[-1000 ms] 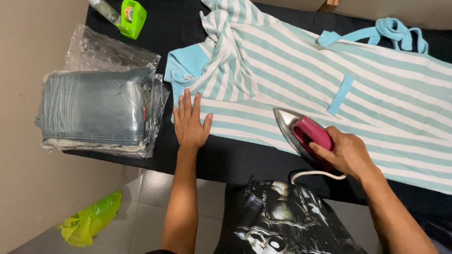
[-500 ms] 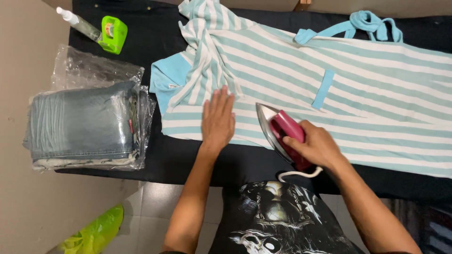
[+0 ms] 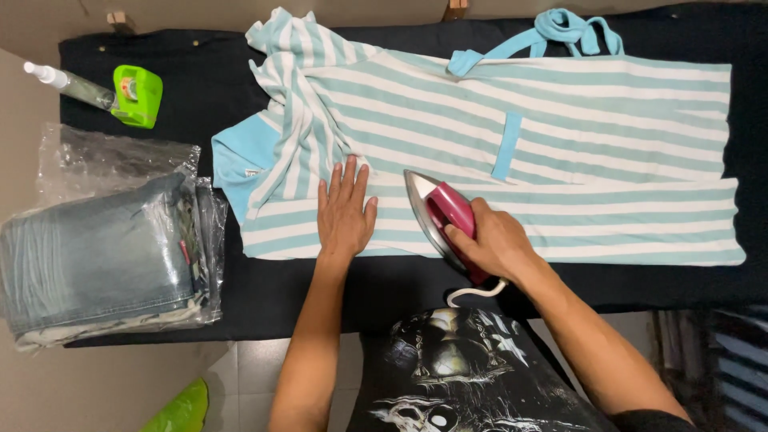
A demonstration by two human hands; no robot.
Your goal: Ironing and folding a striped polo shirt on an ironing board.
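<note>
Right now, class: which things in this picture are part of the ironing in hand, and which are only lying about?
In use:
- iron, gripped by right hand
- striped garment, pressed flat by left hand
- dark ironing surface

Lying about:
- folded jeans in plastic
- spray bottle
- green tape dispenser

**A home ironing corner**

I stood at a table (image 3: 264, 296) padded with black cloth, a red iron (image 3: 450, 210) mid-frame on a striped garment (image 3: 560, 120). Folded jeans in plastic (image 3: 96, 256) and a spray bottle (image 3: 72, 84) lay left, tiled floor (image 3: 248, 368) below.
</note>
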